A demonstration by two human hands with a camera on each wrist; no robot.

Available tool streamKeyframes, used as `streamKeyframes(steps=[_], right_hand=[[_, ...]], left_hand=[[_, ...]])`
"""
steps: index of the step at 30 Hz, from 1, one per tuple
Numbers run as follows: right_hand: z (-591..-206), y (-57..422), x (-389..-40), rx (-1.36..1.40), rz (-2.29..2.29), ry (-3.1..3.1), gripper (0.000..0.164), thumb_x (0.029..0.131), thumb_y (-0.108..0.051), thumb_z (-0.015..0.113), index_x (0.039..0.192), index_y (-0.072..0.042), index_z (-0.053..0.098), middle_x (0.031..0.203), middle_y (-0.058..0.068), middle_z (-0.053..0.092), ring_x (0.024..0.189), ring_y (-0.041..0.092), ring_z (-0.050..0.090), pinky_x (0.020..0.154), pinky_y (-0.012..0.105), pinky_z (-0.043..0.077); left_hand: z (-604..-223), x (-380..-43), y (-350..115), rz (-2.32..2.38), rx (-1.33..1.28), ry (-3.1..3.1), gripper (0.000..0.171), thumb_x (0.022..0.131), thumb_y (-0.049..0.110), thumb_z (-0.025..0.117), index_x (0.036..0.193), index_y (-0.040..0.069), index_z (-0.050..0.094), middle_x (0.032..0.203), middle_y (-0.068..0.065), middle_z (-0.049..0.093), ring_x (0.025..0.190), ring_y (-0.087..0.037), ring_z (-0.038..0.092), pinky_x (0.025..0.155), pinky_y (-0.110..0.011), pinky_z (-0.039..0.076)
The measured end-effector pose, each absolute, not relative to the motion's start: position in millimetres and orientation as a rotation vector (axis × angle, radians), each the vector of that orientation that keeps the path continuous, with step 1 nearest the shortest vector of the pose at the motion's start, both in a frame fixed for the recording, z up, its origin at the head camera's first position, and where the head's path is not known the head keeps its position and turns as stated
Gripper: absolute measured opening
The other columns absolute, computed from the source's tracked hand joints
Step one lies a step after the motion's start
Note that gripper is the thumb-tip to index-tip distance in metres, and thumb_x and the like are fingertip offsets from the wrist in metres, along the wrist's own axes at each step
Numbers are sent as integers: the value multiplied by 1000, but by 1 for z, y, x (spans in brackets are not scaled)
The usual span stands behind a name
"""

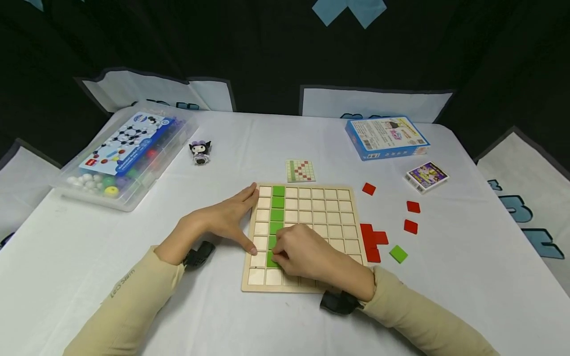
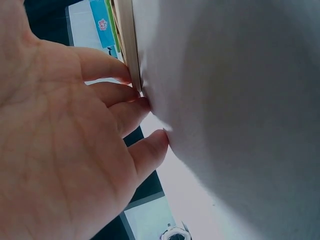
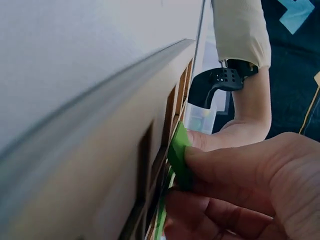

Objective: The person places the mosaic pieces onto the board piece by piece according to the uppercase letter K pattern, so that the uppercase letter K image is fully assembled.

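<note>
green tile (image 3: 178, 150) in right fingers (image 3: 220, 162), lettered left sleeve (image 1: 126, 302)

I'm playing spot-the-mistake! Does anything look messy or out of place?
A little: one green tile lies turned askew near scattered red tiles, beside the board, unlike the neat green column on it. Nothing looks spilled or broken.

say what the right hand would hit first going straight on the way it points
Probably the left hand, thumb side, at the left edge of the board; depth is unclear, though, so the pinched green tile may catch the board first.
</note>
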State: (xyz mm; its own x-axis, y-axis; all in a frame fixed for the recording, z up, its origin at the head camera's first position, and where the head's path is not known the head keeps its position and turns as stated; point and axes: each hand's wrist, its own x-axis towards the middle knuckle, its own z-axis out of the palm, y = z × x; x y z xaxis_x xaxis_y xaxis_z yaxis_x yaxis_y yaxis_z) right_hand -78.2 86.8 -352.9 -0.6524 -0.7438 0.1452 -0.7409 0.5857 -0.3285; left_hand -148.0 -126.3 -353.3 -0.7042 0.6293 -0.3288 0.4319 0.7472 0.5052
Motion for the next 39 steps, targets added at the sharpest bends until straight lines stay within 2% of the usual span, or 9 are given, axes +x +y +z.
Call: streamKeyframes(steps=[5,12,17,23,28,39], right_hand=[[-352,87,-79,-1302,-502,2846,20,74,-2,69,57,-13,67,58,-7,54,52,2,42,49,13,37],[-351,96,-86,-1171,-643,2693,4,78,-9,74,78,-9,77,70,-5,66,62,3,52,57,13,43],[-351,116,-90,-1099,-752,2649,9,79,-10,74,86,-7,77,76,-3,67,65,5,53,59,14,45],[-351,155,-96,-1084,-895,2577,14,79,-10,76,93,-6,76,80,-2,67,69,7,57,62,18,50],[-349,197,-98,-1000,-944,2548,15,80,-11,77,94,-8,75,84,-2,69,71,4,58,63,21,53],[-345,289,-103,-658,-937,2517,17,77,-18,80,89,-8,72,75,-5,64,67,6,56,62,21,52]], left_hand=[[-354,-149,-126,547,799,2457,135,62,50,87,151,-7,4,160,-23,-8,149,-37,-2,120,-50,13],[-358,-148,-127,554,796,2458,135,62,50,87,151,-7,4,160,-24,-7,149,-38,-1,120,-51,13],[-359,-148,-128,551,802,2461,134,62,50,86,151,-8,4,160,-24,-7,149,-38,-1,120,-51,13],[-358,-148,-128,541,805,2462,134,62,51,86,151,-8,4,160,-24,-7,149,-38,-1,120,-52,13],[-357,-148,-128,542,810,2458,134,63,51,86,151,-8,4,159,-25,-7,149,-39,-1,119,-52,14],[-356,-150,-127,552,811,2450,133,63,51,85,151,-7,3,160,-23,-8,149,-38,-1,119,-54,15]])
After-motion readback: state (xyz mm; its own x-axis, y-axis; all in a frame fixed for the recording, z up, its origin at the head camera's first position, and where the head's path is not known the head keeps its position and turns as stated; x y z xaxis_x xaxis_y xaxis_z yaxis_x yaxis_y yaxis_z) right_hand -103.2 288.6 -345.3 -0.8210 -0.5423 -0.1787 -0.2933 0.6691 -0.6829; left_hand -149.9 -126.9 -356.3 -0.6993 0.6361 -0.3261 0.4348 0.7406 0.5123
